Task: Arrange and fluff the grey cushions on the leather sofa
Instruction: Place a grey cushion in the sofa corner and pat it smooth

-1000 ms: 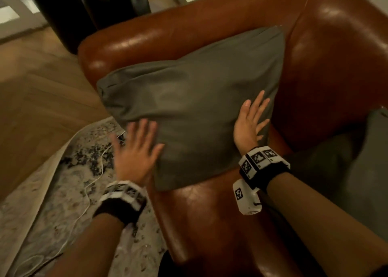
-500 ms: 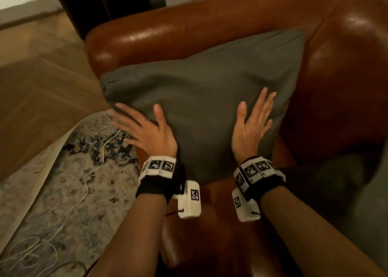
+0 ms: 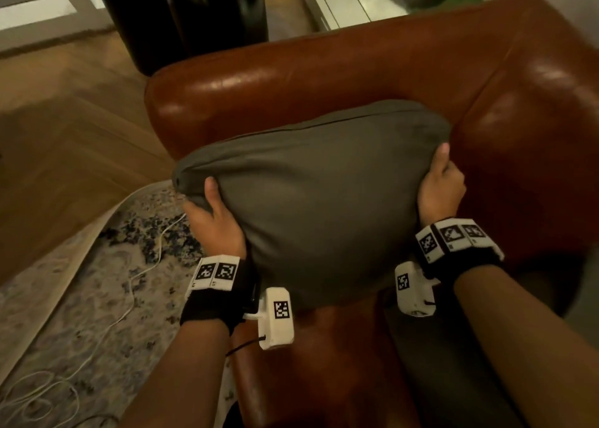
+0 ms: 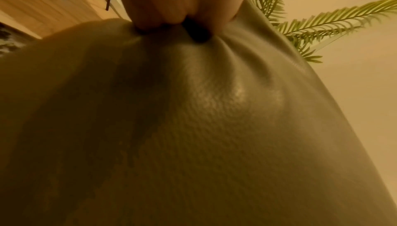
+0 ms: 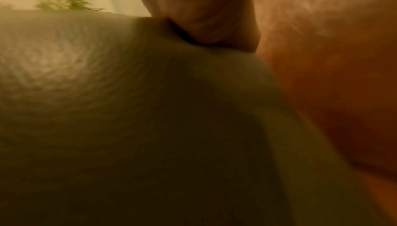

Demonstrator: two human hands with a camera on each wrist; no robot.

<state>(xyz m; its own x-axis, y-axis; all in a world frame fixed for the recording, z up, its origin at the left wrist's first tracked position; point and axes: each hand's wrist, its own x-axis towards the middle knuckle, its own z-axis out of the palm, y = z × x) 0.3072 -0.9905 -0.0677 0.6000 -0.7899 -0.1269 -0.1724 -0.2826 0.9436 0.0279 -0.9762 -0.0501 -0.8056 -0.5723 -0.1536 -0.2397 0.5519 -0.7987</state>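
A grey cushion (image 3: 317, 200) is held over the seat of the brown leather sofa (image 3: 324, 80), near its left armrest. My left hand (image 3: 210, 210) grips the cushion's left edge, thumb on the front face and fingers hidden behind. My right hand (image 3: 440, 181) grips the right edge the same way. In the left wrist view my fingers (image 4: 171, 8) dig into the bunched grey cushion (image 4: 193, 127). The right wrist view shows my fingers (image 5: 204, 17) curled into the blurred cushion (image 5: 128, 110), with sofa leather (image 5: 333, 76) beside it.
A second grey cushion (image 3: 437, 362) lies on the seat at lower right. A patterned rug (image 3: 81, 298) with a white cable (image 3: 129, 298) covers the wooden floor on the left. Dark tall objects (image 3: 181, 15) stand behind the armrest. Palm fronds (image 4: 322, 25) show beyond the cushion.
Both hands went from lying flat on the cushion's face to gripping its side edges. The cushion has come away from the backrest and bulges between them.
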